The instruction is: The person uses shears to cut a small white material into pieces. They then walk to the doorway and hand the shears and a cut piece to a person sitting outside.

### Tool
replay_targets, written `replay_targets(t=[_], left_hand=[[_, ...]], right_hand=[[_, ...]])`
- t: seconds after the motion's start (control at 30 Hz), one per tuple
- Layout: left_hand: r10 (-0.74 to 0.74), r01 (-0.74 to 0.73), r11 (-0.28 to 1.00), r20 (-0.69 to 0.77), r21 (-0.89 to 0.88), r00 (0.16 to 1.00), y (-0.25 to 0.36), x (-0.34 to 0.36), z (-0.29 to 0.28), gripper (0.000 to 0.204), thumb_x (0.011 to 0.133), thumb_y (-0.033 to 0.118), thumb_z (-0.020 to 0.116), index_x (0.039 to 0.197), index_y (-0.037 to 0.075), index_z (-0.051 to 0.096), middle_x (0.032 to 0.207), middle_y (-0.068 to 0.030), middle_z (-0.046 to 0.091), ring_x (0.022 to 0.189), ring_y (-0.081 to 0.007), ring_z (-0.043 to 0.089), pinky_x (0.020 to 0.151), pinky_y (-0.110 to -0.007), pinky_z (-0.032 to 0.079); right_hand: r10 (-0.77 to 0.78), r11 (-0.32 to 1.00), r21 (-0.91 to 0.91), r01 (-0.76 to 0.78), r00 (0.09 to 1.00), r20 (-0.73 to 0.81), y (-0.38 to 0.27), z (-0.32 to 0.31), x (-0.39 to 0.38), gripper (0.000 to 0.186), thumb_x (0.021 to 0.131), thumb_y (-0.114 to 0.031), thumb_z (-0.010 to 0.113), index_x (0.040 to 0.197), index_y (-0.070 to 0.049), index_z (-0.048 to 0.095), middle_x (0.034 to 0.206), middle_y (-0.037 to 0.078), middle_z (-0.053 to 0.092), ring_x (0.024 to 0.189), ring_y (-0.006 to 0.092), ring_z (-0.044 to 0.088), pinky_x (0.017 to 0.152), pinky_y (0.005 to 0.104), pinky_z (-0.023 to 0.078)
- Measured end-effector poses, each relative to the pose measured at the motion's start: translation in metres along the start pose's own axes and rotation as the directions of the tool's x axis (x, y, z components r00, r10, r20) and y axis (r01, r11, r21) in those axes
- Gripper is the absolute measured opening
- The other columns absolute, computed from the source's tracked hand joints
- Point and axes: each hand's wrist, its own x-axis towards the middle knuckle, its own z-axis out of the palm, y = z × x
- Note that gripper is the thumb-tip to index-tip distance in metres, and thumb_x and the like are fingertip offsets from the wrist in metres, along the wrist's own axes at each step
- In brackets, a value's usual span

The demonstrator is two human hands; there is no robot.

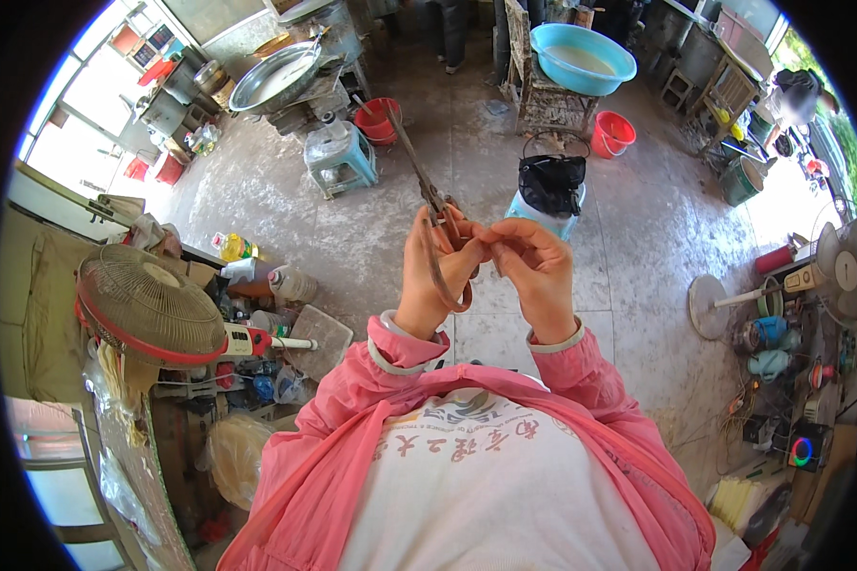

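My left grip (430,274) was curled round the handle end of a pair of dark, rusty-looking scissors (427,187), up in the air in front of my chest, well above the grey floor (490,328). My right grip (541,271) met it from the other side, thumb and forefinger pressed together against the left fingertips; whether they pinched something small and thin there I could not tell, as the spot was tiny and half covered.

I judged the scissors stiff all through, with some weight for their size, and hardly fragile. The worn, brownish metal looked more rough than slippery, so I expected it to sit securely. The handle loops (462,307) were the place to take hold, or the shank just by the pivot; the blades (407,143) were better left alone, since an edge could nick.

The long axis ran aslant, from the loops low and nearer me to the tips up and to my left. The points faced away from me, lining up in view with the red bucket (381,122) beside the blue stool (341,157), though well apart from both. The blades seemed nearly together.
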Motion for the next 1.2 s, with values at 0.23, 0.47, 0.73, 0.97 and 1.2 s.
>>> replay_targets(t=[0.23,0.47,0.73,0.97,1.2], left_hand=[[0.084,-0.083,0.996,-0.021,0.021,0.996,-0.003,-0.001,0.008,0.014,0.074,-0.007,0.053,0.084,0.001,0.046,0.077,-0.0073,0.061,0.063,-0.0126,0.060,0.048,-0.023,0.043],[0.055,-0.055,0.998,0.020,0.020,0.998,-0.008,-0.001,0.009,0.026,0.078,-0.009,0.055,0.091,0.004,0.037,0.078,-0.0078,0.057,0.061,-0.0111,0.055,0.046,-0.022,0.041],[0.048,-0.050,0.995,0.026,0.089,0.999,-0.005,-0.006,0.015,0.023,0.077,-0.007,0.060,0.086,0.005,0.042,0.074,-0.0055,0.059,0.057,-0.0092,0.053,0.046,-0.020,0.039],[0.165,-0.168,0.968,0.030,0.187,0.986,-0.010,-0.010,0.020,0.029,0.075,-0.011,0.060,0.093,0.002,0.041,0.080,-0.0062,0.055,0.070,-0.0123,0.057,0.057,-0.023,0.046],[0.172,-0.181,0.969,0.067,0.170,0.983,-0.020,-0.009,0.025,0.029,0.075,-0.011,0.059,0.092,0.003,0.041,0.080,-0.0059,0.054,0.070,-0.0115,0.056,0.060,-0.023,0.047]], right_hand=[[-0.016,0.998,-0.055,0.016,1.000,-0.005,-0.003,-0.004,-0.001,0.018,0.083,0.010,0.051,0.096,0.003,0.060,0.097,0.008,0.063,0.086,0.0116,0.061,0.070,0.0216,0.049],[0.051,0.998,-0.044,-0.051,0.999,0.003,-0.008,-0.010,-0.005,0.018,0.082,0.009,0.052,0.096,0.002,0.060,0.097,0.007,0.064,0.088,0.0098,0.060,0.066,0.0196,0.046],[0.050,0.995,-0.084,-0.047,0.998,0.033,-0.015,-0.018,-0.005,0.019,0.079,0.009,0.053,0.094,0.001,0.060,0.093,0.005,0.062,0.089,0.0113,0.059,0.082,0.0255,0.047],[0.062,0.998,-0.029,-0.061,0.997,0.041,-0.019,-0.024,-0.010,0.021,0.080,0.009,0.053,0.099,0.000,0.058,0.093,0.005,0.062,0.089,0.0116,0.059,0.082,0.0254,0.047],[0.045,0.997,-0.065,-0.043,0.998,0.042,-0.021,-0.033,-0.015,0.022,0.080,0.010,0.053,0.099,0.001,0.058,0.095,0.005,0.062,0.093,0.0119,0.058,0.083,0.0248,0.046]])
